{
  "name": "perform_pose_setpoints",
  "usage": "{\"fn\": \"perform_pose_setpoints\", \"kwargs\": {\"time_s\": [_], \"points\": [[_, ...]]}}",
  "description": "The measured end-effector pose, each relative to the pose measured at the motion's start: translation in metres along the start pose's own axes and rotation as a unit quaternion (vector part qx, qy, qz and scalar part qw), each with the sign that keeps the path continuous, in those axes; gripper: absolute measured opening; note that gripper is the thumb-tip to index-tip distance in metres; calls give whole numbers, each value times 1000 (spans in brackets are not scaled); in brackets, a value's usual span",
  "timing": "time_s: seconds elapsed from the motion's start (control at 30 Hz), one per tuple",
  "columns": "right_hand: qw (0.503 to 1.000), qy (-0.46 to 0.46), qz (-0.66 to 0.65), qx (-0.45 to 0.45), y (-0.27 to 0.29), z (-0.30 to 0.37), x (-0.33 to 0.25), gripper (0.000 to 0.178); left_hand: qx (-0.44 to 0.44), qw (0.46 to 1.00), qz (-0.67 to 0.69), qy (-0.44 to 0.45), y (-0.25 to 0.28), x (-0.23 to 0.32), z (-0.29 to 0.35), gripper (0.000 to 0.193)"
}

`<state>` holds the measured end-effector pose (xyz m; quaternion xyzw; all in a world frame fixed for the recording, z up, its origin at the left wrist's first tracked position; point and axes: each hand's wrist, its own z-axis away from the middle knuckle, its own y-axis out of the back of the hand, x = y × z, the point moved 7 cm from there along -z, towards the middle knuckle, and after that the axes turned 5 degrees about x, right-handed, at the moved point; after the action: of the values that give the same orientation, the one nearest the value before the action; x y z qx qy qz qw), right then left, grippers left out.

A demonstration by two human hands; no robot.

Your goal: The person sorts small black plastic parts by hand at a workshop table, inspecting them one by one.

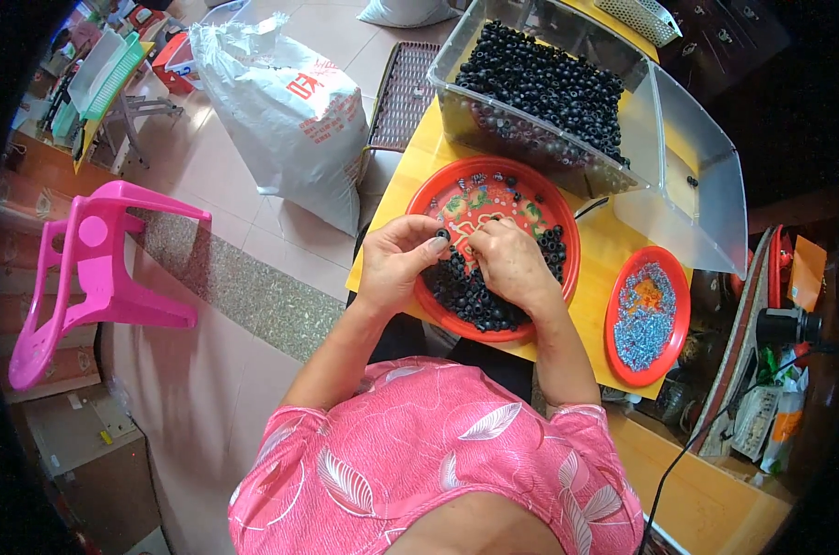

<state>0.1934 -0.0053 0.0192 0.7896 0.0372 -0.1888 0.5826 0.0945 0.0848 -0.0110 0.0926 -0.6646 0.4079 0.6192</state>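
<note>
Over a round red tray (572, 264) with a printed floral bottom, both hands work close together. My left hand (392, 264) pinches a small black ring-shaped part (444, 235) between thumb and fingertips. Just to its right, my right hand (514, 264) has its fingers drawn together in a pinch; whatever is between them is hidden. Loose black ring-shaped parts (480, 303) are heaped along the tray's near side, beneath the hands. Several small silvery and black pieces (480, 178) lie scattered at its far side. To the right, a smaller red plate (684, 305) holds many tiny bluish-silver pieces (643, 335) and an orange patch.
A clear plastic bin (540, 162) full of black parts (544, 88) stands behind the tray on the yellow table (588, 310). A white sack (285, 139), a woven-top seat (407, 92) and a pink plastic chair (114, 273) are to the left. A black cable (669, 476) hangs at right.
</note>
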Motion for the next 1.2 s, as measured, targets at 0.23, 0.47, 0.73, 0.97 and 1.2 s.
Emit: {"fn": "perform_pose_setpoints", "kwargs": {"time_s": [0.23,0.47,0.73,0.97,1.2], "points": [[916,-206,-341,47,11,0,25,13,-7,1000,25,15,-6,-3,3,19],[690,-250,-679,15,1,4,32,16,-27,999,37,6,-15,2,4,20],[651,-247,-717,30,2,4,30,16,-47,998,34,1,-19,2,3,19],[688,-238,-686,20,10,2,15,10,-56,998,12,-22,-22,6,5,19],[695,-244,-676,11,7,3,15,10,-57,998,14,-18,-23,2,4,18]]}}
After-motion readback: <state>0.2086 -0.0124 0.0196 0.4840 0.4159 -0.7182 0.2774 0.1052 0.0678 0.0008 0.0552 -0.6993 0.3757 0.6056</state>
